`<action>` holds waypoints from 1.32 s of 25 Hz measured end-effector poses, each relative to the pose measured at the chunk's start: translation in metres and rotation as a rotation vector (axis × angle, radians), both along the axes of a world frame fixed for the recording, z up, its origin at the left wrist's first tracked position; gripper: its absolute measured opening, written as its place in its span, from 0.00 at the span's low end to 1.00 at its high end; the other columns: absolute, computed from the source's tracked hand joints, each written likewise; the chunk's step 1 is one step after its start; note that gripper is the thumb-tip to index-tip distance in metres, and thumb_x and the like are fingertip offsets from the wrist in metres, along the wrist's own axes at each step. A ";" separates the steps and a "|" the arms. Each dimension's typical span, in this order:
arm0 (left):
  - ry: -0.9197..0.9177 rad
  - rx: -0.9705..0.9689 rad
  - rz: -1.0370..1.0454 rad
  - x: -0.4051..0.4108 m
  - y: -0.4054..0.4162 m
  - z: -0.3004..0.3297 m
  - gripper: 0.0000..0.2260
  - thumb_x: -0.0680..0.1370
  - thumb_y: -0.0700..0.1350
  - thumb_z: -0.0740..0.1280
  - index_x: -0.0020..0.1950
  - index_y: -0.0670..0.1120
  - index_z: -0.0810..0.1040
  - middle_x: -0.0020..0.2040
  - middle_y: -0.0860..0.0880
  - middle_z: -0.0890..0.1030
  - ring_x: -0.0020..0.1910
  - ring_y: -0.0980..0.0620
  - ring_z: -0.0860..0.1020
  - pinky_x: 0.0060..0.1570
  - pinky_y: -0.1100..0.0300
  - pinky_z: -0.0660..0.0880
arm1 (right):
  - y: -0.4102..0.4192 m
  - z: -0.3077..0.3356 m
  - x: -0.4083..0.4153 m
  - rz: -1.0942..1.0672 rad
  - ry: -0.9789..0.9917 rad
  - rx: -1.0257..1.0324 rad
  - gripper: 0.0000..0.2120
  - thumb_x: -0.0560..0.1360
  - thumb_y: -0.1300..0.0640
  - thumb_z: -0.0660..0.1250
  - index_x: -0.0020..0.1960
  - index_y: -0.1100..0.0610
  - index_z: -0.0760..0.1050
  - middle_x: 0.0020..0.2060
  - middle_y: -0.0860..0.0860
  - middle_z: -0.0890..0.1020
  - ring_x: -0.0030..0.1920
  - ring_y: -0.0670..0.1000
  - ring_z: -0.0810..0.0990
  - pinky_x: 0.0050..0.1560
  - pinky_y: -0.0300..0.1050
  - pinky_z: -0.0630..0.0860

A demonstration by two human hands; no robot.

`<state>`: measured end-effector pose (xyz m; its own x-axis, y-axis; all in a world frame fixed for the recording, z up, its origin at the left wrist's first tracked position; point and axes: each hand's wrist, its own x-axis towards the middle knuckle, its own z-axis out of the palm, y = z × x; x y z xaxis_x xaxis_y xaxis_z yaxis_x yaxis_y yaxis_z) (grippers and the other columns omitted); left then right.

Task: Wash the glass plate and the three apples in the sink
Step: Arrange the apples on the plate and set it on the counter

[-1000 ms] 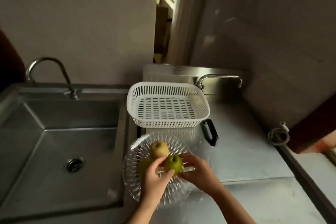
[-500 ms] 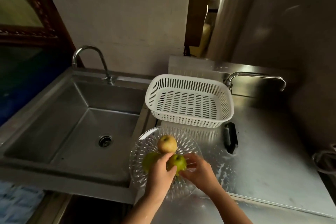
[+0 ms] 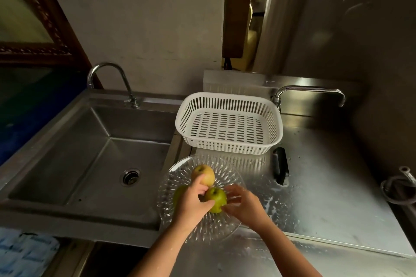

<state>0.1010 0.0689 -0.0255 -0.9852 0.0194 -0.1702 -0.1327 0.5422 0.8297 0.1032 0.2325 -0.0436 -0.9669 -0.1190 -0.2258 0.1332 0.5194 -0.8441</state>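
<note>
A cut-glass plate (image 3: pixel 229 171) lies on the steel counter just right of the sink (image 3: pixel 94 153). Three apples rest on it: a yellow apple (image 3: pixel 203 174) at the back, a green apple (image 3: pixel 216 199) in the middle, and a second green apple (image 3: pixel 179 193) at the left, mostly hidden by my left hand. My left hand (image 3: pixel 192 206) curls around the middle green apple from the left, fingers also touching the yellow one. My right hand (image 3: pixel 244 207) touches the same green apple from the right, fingers spread over the plate.
A white slotted basket (image 3: pixel 229 123) stands behind the plate. A black-handled tool (image 3: pixel 280 165) lies right of it. One tap (image 3: pixel 112 83) arches over the sink basin, whose drain (image 3: pixel 131 176) is uncovered; a second tap (image 3: pixel 308 92) reaches right. A hose coil (image 3: pixel 398 189) sits at the right edge.
The view has swung left, bringing the whole sink into sight. Both hands stay on the middle green apple on the plate; my left fingers now reach up against the yellow apple.
</note>
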 end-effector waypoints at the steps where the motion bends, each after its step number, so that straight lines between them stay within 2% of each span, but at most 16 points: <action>1: -0.026 0.022 -0.013 -0.001 -0.003 0.001 0.31 0.67 0.37 0.73 0.68 0.48 0.67 0.50 0.52 0.78 0.50 0.56 0.78 0.47 0.73 0.72 | 0.002 0.001 0.001 -0.007 -0.004 0.003 0.22 0.65 0.61 0.75 0.57 0.55 0.75 0.45 0.48 0.80 0.42 0.45 0.82 0.40 0.27 0.75; 3: -0.071 0.064 -0.031 -0.004 -0.011 0.005 0.29 0.68 0.37 0.72 0.67 0.47 0.68 0.52 0.49 0.79 0.51 0.54 0.79 0.50 0.68 0.73 | 0.007 0.003 0.003 -0.034 0.001 0.009 0.20 0.65 0.62 0.74 0.56 0.54 0.75 0.45 0.48 0.80 0.43 0.46 0.82 0.39 0.27 0.75; 6: -0.095 0.133 0.020 -0.014 -0.036 0.016 0.22 0.70 0.35 0.69 0.64 0.44 0.72 0.48 0.48 0.81 0.49 0.50 0.80 0.52 0.59 0.77 | 0.016 0.006 0.005 -0.148 0.046 0.057 0.18 0.67 0.64 0.72 0.55 0.54 0.77 0.42 0.44 0.79 0.40 0.40 0.79 0.36 0.24 0.73; 8: -0.093 0.171 0.076 -0.025 -0.059 0.021 0.19 0.71 0.34 0.68 0.62 0.41 0.74 0.47 0.45 0.81 0.50 0.45 0.80 0.53 0.51 0.77 | 0.021 0.008 0.005 -0.246 0.059 0.105 0.18 0.67 0.64 0.71 0.56 0.55 0.77 0.43 0.47 0.80 0.38 0.38 0.78 0.34 0.23 0.71; 9: -0.097 0.177 0.089 -0.031 -0.071 0.022 0.17 0.72 0.34 0.68 0.60 0.41 0.74 0.47 0.45 0.81 0.50 0.44 0.80 0.51 0.51 0.78 | 0.021 0.008 0.005 -0.285 0.058 0.134 0.18 0.67 0.64 0.71 0.56 0.55 0.77 0.46 0.50 0.81 0.37 0.41 0.79 0.35 0.25 0.71; 12: -0.136 0.184 0.091 -0.046 -0.101 0.022 0.15 0.73 0.33 0.66 0.59 0.39 0.75 0.47 0.44 0.81 0.47 0.46 0.80 0.43 0.59 0.78 | 0.019 0.006 0.010 -0.378 0.050 0.165 0.21 0.66 0.64 0.72 0.58 0.57 0.76 0.53 0.57 0.79 0.39 0.52 0.82 0.44 0.42 0.77; 14: -0.156 0.148 0.092 -0.054 -0.115 0.017 0.15 0.73 0.34 0.66 0.59 0.39 0.75 0.53 0.41 0.81 0.47 0.47 0.78 0.46 0.56 0.77 | 0.013 0.005 0.012 -0.427 0.039 0.184 0.22 0.66 0.64 0.73 0.59 0.58 0.76 0.55 0.59 0.78 0.44 0.56 0.82 0.49 0.49 0.78; 16: -0.180 0.085 0.085 -0.060 -0.125 0.010 0.16 0.73 0.35 0.66 0.61 0.40 0.74 0.59 0.40 0.78 0.53 0.46 0.77 0.53 0.53 0.74 | 0.007 0.006 0.011 -0.457 0.004 0.207 0.24 0.66 0.64 0.72 0.62 0.59 0.74 0.56 0.60 0.79 0.51 0.59 0.80 0.55 0.55 0.77; 19: -0.334 0.085 0.032 -0.068 -0.132 0.002 0.21 0.75 0.37 0.65 0.67 0.42 0.69 0.65 0.41 0.73 0.58 0.45 0.74 0.55 0.53 0.71 | -0.006 0.012 0.007 -0.522 -0.087 0.177 0.26 0.67 0.66 0.70 0.64 0.59 0.72 0.55 0.60 0.80 0.46 0.56 0.80 0.51 0.53 0.78; 21: -0.451 0.148 0.003 -0.069 -0.131 -0.001 0.23 0.76 0.38 0.64 0.71 0.44 0.64 0.66 0.42 0.72 0.60 0.45 0.73 0.54 0.50 0.71 | -0.011 0.014 0.006 -0.534 -0.122 0.190 0.27 0.67 0.66 0.70 0.66 0.59 0.70 0.56 0.59 0.80 0.48 0.56 0.80 0.48 0.49 0.77; 22: -0.489 0.170 -0.006 -0.070 -0.131 -0.004 0.24 0.76 0.37 0.63 0.71 0.44 0.63 0.65 0.42 0.73 0.60 0.45 0.74 0.54 0.49 0.72 | -0.011 0.014 0.006 -0.533 -0.129 0.206 0.27 0.68 0.66 0.70 0.66 0.58 0.70 0.56 0.59 0.80 0.50 0.57 0.80 0.48 0.47 0.76; 24: -0.537 0.213 -0.001 -0.071 -0.129 -0.006 0.23 0.77 0.35 0.61 0.71 0.44 0.64 0.59 0.43 0.75 0.53 0.46 0.76 0.49 0.50 0.75 | -0.014 0.013 0.005 -0.533 -0.137 0.241 0.26 0.69 0.65 0.68 0.66 0.58 0.70 0.56 0.59 0.80 0.52 0.57 0.80 0.49 0.46 0.76; 27: -0.555 0.276 0.036 -0.071 -0.130 -0.011 0.22 0.76 0.30 0.58 0.69 0.44 0.66 0.53 0.43 0.77 0.44 0.48 0.78 0.39 0.55 0.77 | -0.017 0.006 0.006 -0.569 -0.163 0.226 0.24 0.70 0.65 0.66 0.66 0.57 0.71 0.55 0.59 0.81 0.53 0.57 0.80 0.54 0.52 0.78; 33: -0.512 0.308 0.027 -0.066 -0.132 -0.008 0.25 0.74 0.27 0.59 0.69 0.42 0.67 0.52 0.42 0.80 0.44 0.46 0.80 0.39 0.56 0.79 | -0.011 0.002 0.009 -0.643 -0.209 0.060 0.25 0.68 0.69 0.67 0.64 0.56 0.73 0.47 0.58 0.84 0.43 0.56 0.82 0.52 0.57 0.79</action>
